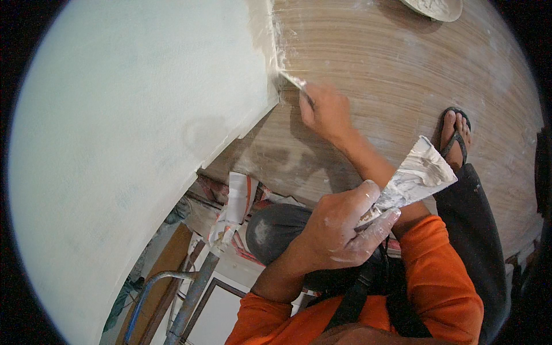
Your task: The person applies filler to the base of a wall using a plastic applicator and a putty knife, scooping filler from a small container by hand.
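My left hand (351, 227) is closed around the low end of a wide putty knife (422, 169), its blade smeared with thick white paste. Further ahead, my right hand (328, 109) grips a thin putty knife (292, 78), seen nearly edge-on. Its tip touches the edge of the white wall panel (144, 92), where that meets the wood-patterned board (368, 52). White paste lines this edge. The right hand is slightly blurred, and most of its tool's handle is hidden in the fingers.
A bowl (457, 12) of white paste sits at the far right. My sandalled foot (454, 135) rests on the board at right; my bent knee (276, 233) is below the panel. Metal tubing (198, 293), crumpled packaging (236, 201) and planks lie lower left.
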A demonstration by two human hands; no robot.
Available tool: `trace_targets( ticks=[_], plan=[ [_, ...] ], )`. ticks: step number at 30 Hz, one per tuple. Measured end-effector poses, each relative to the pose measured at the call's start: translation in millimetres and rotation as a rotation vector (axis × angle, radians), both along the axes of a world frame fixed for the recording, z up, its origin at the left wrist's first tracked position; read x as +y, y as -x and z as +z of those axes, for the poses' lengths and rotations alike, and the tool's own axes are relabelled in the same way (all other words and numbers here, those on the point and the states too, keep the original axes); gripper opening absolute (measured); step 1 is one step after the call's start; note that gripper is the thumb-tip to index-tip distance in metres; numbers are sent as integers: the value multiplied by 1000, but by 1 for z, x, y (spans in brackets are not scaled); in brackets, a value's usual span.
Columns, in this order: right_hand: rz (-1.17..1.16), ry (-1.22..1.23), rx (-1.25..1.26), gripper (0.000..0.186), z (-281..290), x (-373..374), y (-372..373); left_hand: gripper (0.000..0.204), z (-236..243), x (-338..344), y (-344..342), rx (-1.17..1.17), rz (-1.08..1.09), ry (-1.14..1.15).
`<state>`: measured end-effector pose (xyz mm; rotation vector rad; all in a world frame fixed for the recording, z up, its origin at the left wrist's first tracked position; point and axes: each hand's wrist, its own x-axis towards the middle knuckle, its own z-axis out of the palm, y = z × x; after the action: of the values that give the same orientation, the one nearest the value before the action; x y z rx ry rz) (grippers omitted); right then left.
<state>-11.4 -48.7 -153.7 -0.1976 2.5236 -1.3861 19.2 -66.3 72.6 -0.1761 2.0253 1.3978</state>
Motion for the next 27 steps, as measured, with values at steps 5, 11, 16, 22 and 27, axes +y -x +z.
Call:
trace_targets(
  ticks=[5, 11, 16, 22, 27],
  plan=[
    [-17, -20, 134, 10, -4, -9, 44, 24, 0, 2, 0, 0, 24, -40],
    [91, -71, 145, 10, -3, -13, 42, 23, 1, 4, 0, -5, 39, -49],
    [209, 1, 126, 11, -3, -1, 14, 24, 1, 3, 0, -2, 43, -39],
    [87, -43, 53, 14, -1, 14, 30, 24, 0, 2, -1, 7, 34, -19],
    [23, -39, 180, 13, -4, 4, 73, 24, 0, 5, 1, 23, 14, -14]
  ],
)
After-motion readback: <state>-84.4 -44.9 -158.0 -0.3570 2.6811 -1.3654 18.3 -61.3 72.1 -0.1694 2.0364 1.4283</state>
